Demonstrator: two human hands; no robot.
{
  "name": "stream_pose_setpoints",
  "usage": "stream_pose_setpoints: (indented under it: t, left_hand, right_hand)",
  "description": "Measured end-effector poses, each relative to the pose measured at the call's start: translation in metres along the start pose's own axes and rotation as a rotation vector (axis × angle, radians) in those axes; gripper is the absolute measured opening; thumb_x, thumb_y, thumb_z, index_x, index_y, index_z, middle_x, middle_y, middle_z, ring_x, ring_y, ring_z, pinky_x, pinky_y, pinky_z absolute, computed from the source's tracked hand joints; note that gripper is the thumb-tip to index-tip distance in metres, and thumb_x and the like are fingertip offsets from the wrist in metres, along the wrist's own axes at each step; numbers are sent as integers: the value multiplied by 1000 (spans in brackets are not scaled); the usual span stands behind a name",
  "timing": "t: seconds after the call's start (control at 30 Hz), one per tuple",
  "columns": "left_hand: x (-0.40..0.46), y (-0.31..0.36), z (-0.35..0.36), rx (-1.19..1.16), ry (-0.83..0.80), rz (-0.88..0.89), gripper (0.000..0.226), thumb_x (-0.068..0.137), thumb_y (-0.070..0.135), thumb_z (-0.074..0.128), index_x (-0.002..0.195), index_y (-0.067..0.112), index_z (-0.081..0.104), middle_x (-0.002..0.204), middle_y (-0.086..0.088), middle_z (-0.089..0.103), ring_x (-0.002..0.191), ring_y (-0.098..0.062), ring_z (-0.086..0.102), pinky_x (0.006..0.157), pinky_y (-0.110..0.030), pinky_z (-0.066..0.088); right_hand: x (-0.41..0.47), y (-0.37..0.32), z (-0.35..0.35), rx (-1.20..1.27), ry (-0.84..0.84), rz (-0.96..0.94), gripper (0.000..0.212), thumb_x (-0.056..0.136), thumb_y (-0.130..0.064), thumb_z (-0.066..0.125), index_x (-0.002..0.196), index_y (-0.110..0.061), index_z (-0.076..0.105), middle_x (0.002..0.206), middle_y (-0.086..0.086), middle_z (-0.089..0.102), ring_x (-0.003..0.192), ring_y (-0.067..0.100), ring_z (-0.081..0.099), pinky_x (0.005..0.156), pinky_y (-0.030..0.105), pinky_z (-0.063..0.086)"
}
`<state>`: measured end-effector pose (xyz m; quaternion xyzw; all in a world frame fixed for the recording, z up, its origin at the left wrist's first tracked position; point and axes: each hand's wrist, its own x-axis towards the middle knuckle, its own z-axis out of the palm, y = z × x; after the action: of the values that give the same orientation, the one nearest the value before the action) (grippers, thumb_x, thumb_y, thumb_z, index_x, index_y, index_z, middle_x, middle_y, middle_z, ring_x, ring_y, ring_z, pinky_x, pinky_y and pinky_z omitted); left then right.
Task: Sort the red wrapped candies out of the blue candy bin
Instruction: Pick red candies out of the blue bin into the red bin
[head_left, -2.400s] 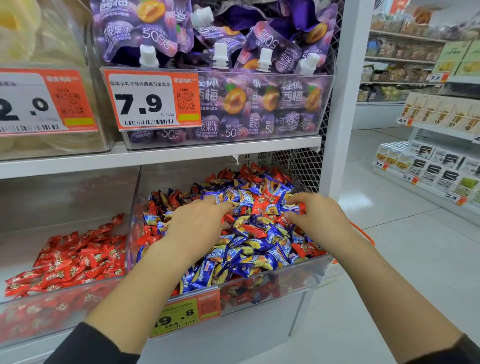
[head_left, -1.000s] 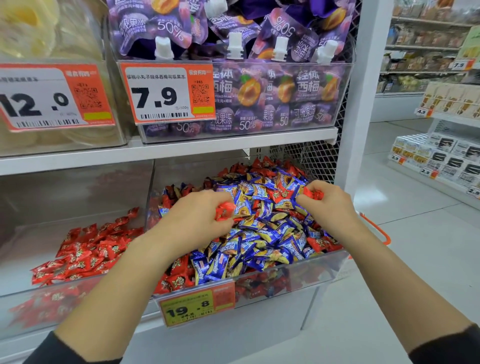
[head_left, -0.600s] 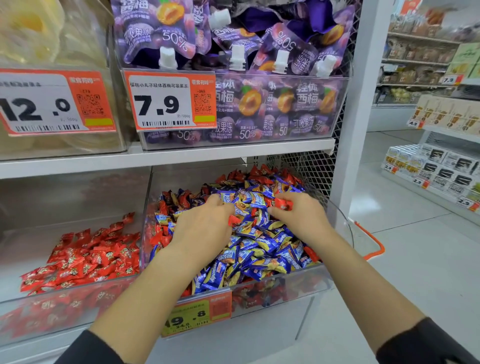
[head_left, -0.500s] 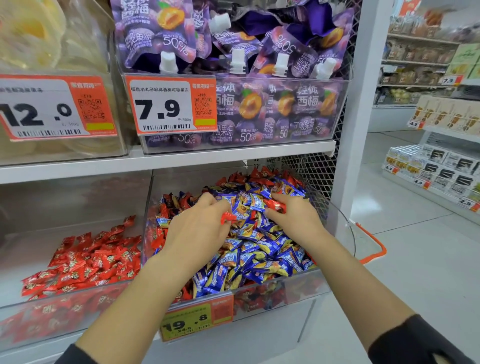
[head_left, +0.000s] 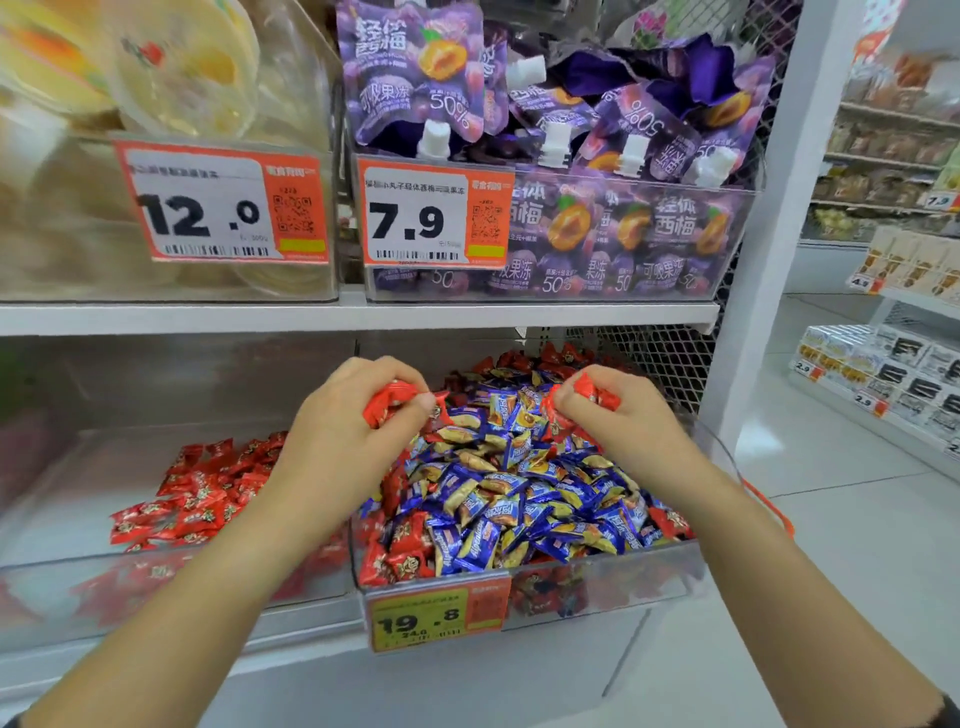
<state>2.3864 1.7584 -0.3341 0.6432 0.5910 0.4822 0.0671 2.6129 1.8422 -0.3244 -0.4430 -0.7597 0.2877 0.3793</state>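
Our left hand and right hand each clutch red candies in a closed grip above the blue candy bin. We should carry both fistfuls left and release them low over the red bin, so none bounce back.

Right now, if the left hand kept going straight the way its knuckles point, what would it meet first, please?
Probably the red candies heaped at the back of the blue candy bin, past the left hand; depth is unclear.
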Motion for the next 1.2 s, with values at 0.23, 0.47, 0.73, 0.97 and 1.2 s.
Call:
stream_pose_setpoints:
  t: [0.23, 0.47, 0.73, 0.97, 1.2]
  left_hand:
    - [-14, -43, -50, -144, 128, -293, 11, 84, 20, 69, 74, 24, 69, 71, 6, 69, 68, -3, 64, 66, -14, 47]
    - [-24, -106, -93, -127, 223, -627, 18, 60, 38, 62, 68, 24, 71, 73, 4, 70, 85, -23, 66, 82, -41, 50]
    - [-17, -122, -101, -212, 244, -698, 38, 93, 40, 54, 124, 18, 61, 126, 2, 60, 120, -15, 51, 98, -29, 36]
    - [-9, -82, -73, -42, 86, -477, 16, 93, 27, 56, 101, 25, 70, 98, 12, 68, 95, -8, 59, 83, -25, 41]
    - [-13, -33, -26, 159, -174, -343, 50, 98, 45, 39, 143, 23, 41, 138, 1, 53, 125, -16, 49, 94, -24, 34]
  right_hand:
    - [-10, -81, 93, -95, -224, -270, 18, 92, -35, 56, 85, -20, 60, 77, -4, 58, 71, 10, 50, 68, 28, 39]
    - [25, -108, 181, -231, -325, -291, 21, 93, -44, 53, 103, -25, 49, 100, -2, 53, 91, 18, 53, 77, 32, 39]
    - [34, -95, 167, -293, -425, -272, 52, 96, -54, 36, 141, -28, 39, 134, -3, 53, 119, 11, 48, 91, 27, 36]
    - [26, -62, 104, -82, -264, -176, 22, 98, -42, 45, 110, -35, 62, 103, -19, 65, 96, 4, 61, 78, 21, 46]
    - [-2, -40, 77, -377, -406, -394, 34, 91, -49, 56, 121, -35, 60, 122, -18, 58, 117, 0, 48, 95, 17, 38]
